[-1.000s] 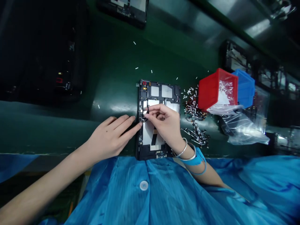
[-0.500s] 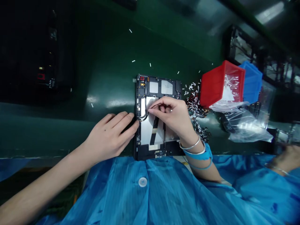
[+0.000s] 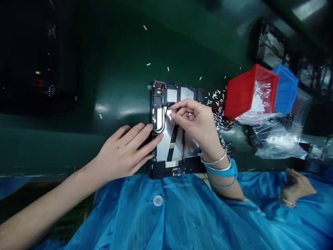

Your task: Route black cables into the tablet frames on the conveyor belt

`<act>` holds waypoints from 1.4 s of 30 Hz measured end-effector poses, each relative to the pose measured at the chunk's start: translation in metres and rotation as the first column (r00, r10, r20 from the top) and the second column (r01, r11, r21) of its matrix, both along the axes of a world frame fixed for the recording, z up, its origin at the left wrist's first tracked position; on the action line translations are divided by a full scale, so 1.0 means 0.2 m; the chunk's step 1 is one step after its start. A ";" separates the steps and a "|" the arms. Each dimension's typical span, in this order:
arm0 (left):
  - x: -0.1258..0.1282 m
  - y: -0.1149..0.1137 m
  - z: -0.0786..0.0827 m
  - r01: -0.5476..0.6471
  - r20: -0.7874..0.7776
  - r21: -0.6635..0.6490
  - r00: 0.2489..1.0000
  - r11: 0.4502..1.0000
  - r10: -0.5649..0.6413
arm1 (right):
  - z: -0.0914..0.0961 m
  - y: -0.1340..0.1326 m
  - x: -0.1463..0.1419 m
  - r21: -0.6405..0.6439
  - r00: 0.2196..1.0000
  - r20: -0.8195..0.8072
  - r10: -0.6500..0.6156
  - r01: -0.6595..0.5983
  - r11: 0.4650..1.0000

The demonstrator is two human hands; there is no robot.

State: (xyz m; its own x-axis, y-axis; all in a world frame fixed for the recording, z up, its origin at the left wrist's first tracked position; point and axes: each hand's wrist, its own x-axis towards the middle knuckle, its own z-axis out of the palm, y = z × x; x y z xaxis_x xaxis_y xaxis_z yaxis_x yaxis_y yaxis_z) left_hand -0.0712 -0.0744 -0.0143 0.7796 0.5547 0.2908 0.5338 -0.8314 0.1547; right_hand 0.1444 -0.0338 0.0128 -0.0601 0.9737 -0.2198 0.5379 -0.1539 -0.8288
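Observation:
An opened tablet chassis lies on the green bench in front of me, its silver inner plate and black ribbon strips showing. My left hand rests flat with fingers stretched out, its fingertips pressing the chassis's left edge. My right hand hovers over the upper middle of the plate, thumb and forefinger pinched on the end of a thin black cable that curves down the chassis's left side. Bangles and a blue wrist strap circle my right wrist.
A heap of small cable parts lies right of the chassis. Beyond it stand a red bin and a blue bin over clear plastic bags. Another person's hand rests at the lower right. White scraps dot the bench.
My right hand has moved up and to the right across the plate, drawing the black cable out along the left side. My left fingers slid further onto the chassis edge. Another person's hand came into view.

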 end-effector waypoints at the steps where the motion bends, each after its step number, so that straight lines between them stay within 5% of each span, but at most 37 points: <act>1: 0.00 0.00 0.00 -0.001 -0.006 -0.003 1.000 1.000 0.001 | 0.00 0.01 0.00 0.001 1.000 0.016 -0.002 0.002 1.000; 12: -0.01 -0.02 -0.05 -0.036 -0.012 -0.070 0.999 0.997 0.035 | 0.00 0.05 0.01 -0.022 0.994 -0.058 0.098 -0.099 0.995; 25: 0.01 0.05 0.00 0.139 -0.052 0.004 0.989 0.990 -0.138 | -0.03 0.04 -0.01 0.064 0.987 0.108 0.117 -0.125 0.990; 42: 0.06 0.13 0.06 0.146 -0.003 -0.031 0.989 0.989 -0.146 | -0.03 0.02 -0.02 0.145 0.968 0.215 0.128 -0.162 0.976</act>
State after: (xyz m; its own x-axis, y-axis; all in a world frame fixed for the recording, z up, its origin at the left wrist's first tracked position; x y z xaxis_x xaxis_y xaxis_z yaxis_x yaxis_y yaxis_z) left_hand -0.0588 -0.0486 -0.0025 0.8543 0.4436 0.2708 0.4082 -0.8952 0.1787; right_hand 0.1397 -0.0289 0.0059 -0.1736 0.9812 -0.0839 0.7039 0.0641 -0.7074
